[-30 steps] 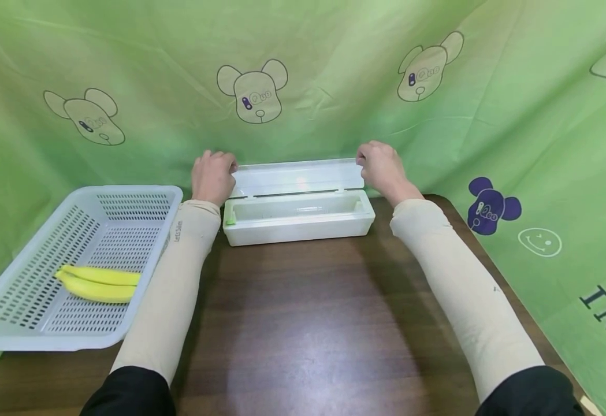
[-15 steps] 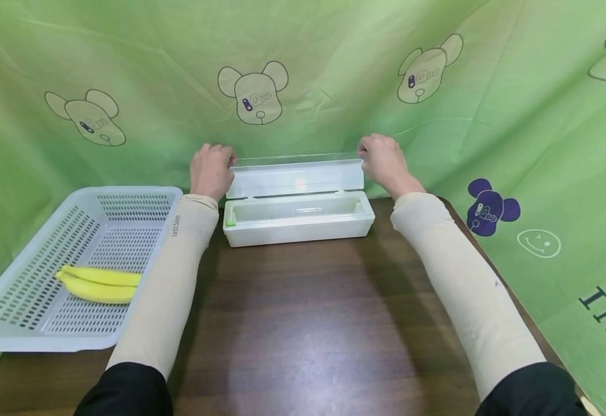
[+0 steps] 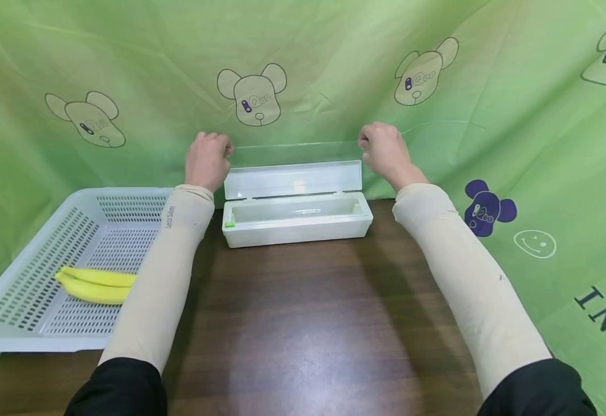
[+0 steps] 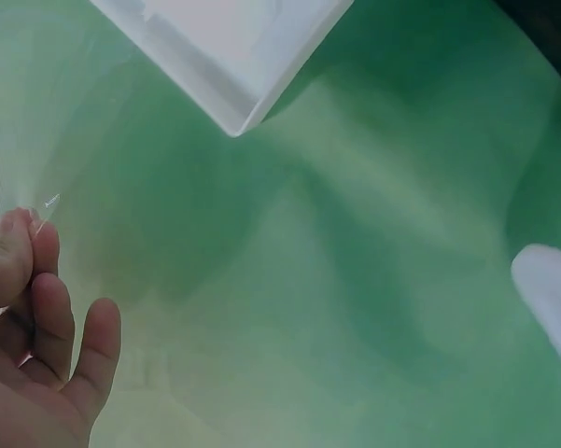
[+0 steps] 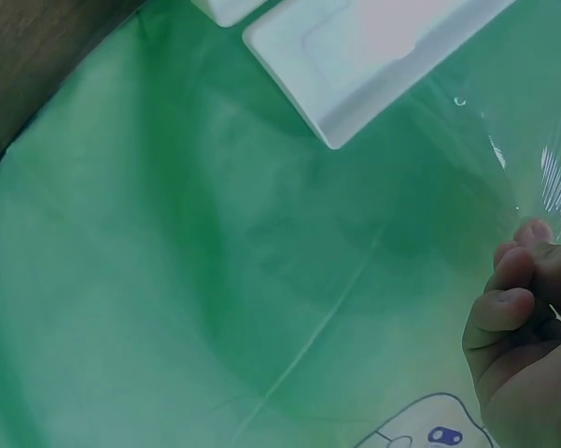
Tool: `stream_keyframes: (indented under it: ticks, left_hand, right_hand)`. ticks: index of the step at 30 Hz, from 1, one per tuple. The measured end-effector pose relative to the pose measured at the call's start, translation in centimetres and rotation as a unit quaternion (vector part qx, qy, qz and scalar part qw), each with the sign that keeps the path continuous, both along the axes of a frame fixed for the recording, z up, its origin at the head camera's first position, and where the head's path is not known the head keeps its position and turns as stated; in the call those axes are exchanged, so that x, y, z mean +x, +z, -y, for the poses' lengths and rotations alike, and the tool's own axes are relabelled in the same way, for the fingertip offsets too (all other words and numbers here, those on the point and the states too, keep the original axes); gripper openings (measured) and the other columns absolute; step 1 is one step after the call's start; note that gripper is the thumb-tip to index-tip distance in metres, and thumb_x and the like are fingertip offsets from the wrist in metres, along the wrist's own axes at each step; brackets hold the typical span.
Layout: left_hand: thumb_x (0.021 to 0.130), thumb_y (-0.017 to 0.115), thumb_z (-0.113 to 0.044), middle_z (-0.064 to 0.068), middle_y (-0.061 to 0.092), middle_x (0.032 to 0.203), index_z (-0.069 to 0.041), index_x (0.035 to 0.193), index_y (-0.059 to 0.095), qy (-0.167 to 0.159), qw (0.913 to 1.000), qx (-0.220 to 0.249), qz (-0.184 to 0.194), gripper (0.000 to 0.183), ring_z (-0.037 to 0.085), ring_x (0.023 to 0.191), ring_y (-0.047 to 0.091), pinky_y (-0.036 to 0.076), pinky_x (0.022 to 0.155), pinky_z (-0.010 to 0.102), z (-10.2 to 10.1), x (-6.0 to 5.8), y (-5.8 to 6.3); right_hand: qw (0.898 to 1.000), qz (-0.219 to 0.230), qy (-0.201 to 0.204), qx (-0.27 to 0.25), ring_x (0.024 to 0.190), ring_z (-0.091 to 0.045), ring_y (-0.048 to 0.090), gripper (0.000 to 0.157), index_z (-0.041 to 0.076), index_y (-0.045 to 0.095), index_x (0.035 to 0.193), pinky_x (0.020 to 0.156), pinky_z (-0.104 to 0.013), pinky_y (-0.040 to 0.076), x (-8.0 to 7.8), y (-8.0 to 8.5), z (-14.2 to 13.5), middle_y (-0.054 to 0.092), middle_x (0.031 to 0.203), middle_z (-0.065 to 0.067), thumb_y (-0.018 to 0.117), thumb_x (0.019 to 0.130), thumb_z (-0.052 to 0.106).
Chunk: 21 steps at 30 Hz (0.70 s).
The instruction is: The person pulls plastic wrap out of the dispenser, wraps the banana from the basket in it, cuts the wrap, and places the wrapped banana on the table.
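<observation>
A white cling film dispenser box (image 3: 297, 232) stands at the far side of the table with its lid (image 3: 293, 180) raised. Clear cling film (image 3: 294, 144) is stretched between my two hands, above the raised lid. My left hand (image 3: 208, 162) pinches the film's left corner between thumb and index finger, and the other fingers are loosely bent in the left wrist view. At the film's opposite corner my right hand (image 3: 386, 155) pinches it too; the gathered film (image 5: 558, 177) shows shiny creases at those fingertips. A small green piece (image 3: 230, 224) sits at the box's left end.
To the left a pale plastic basket (image 3: 69, 202) holds yellow bananas (image 3: 95, 286), partly covered by my left sleeve. A green printed cloth (image 3: 323, 69) hangs close behind the box. Brown tabletop (image 3: 303, 312) stretches in front of it.
Both hands have risen and moved back, drawing the cling film's edge up from the lid's top to well above it. Box and basket have stayed in place.
</observation>
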State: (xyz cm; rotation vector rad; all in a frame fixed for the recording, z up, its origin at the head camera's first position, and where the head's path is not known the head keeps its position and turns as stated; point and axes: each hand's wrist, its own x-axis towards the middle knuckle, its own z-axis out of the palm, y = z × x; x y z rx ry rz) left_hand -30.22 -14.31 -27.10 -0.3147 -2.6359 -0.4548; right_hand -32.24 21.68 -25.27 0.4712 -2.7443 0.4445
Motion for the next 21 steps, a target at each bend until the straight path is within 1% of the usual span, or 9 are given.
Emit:
stream_keyframes:
  ticks: [5, 8, 13, 21]
  left_hand:
    - [0.085, 0.059, 0.014, 0.017, 0.071, 0.107, 0.002, 0.108, 0.071, 0.001, 1.0, 0.002, 0.004, 0.029, 0.032, 0.097, 0.055, 0.049, 0.085, 0.041, 0.0, -0.2, 1.1]
    - [0.085, 0.058, 0.014, 0.017, 0.07, 0.108, 0.002, 0.109, 0.07, 0.003, 1.0, 0.001, 0.009, 0.03, 0.031, 0.096, 0.054, 0.049, 0.085, 0.04, 0.1, -0.3, 1.7]
    - [0.085, 0.057, 0.015, 0.017, 0.07, 0.107, 0.002, 0.108, 0.07, -0.002, 1.0, -0.001, 0.0, 0.03, 0.031, 0.094, 0.053, 0.047, 0.084, 0.04, 0.3, -0.4, 2.4]
    - [0.085, 0.055, 0.015, 0.018, 0.07, 0.108, 0.003, 0.107, 0.069, -0.001, 0.9999, -0.003, -0.011, 0.029, 0.032, 0.095, 0.054, 0.049, 0.084, 0.041, 0.5, -0.5, 3.6]
  right_hand:
    - [1.0, 0.007, -0.004, -0.002, 0.102, -0.041, 0.055, 0.013, -0.006, 0.066, 0.104, 0.096, -0.053, 0.046, -0.2, 1.0, 0.1, 0.062, 0.104, -0.022, 0.056, 0.097, -0.004]
    - [1.0, 0.001, 0.0, 0.0, 0.101, -0.041, 0.056, 0.013, -0.007, 0.066, 0.104, 0.096, -0.053, 0.046, -0.4, 1.5, 0.2, 0.062, 0.103, -0.023, 0.056, 0.097, -0.005]
    - [1.0, -0.008, 0.004, 0.003, 0.1, -0.04, 0.056, 0.013, -0.007, 0.066, 0.104, 0.095, -0.052, 0.047, -0.5, 2.4, 0.3, 0.062, 0.103, -0.023, 0.055, 0.096, -0.005]
    - [1.0, -0.013, 0.004, 0.014, 0.101, -0.041, 0.056, 0.014, -0.009, 0.065, 0.107, 0.094, -0.052, 0.048, -0.6, 3.6, 0.6, 0.061, 0.105, -0.024, 0.055, 0.096, -0.006]
